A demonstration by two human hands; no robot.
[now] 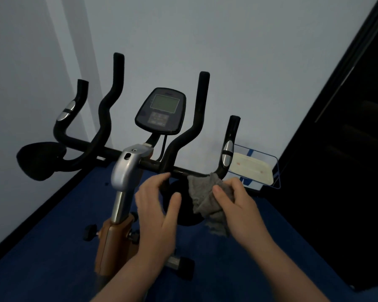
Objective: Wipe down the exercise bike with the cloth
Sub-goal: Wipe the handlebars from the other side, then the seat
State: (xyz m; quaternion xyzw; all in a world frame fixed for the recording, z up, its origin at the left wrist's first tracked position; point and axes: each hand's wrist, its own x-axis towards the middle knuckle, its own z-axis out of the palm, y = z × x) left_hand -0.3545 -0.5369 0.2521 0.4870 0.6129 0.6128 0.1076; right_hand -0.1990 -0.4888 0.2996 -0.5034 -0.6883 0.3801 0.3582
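Right hand (pixel 234 199) pinches the grey cloth (pixel 207 201) at handlebar (pixel 183 170) bend, 3 o'clock of stem — left hand (pixel 157 205) loose, empty. Wrap cloth round bar, slide w/ firm pressure.

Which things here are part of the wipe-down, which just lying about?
Job: grey fabric cloth, gripped by right hand at the black handlebar; left hand open beside it; grey-screened console.
Lying about: blue-framed wire rack with cream pad; blue floor mat.
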